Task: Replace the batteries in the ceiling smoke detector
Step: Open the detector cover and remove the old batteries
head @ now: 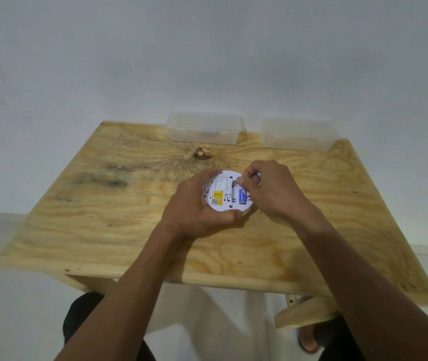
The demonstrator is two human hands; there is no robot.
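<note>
Plain white wall behind, and a light plywood desk carrying everything. Near the middle of it, a bit toward the far edge, sits the round white plastic smoke detector, flipped back-side up, with a yellow sticker and the battery bay showing. One blue cylindrical battery is seated in the right slot; the slot beside it looks empty, just a spring and contacts, though it's blurry.

The left hand is wrapped around the detector's near rim, holding it steady. The right hand has its fingers pinched narrow right at the bay's far end; can't tell if it's gripping anything or just prodding the contact.

Two clear plastic boxes sit along the far edge, well apart from the hands.

What could go wrong, I'd guess: the blue battery popping out from the spring if the pinch slips, or a cell going in backwards.
</note>
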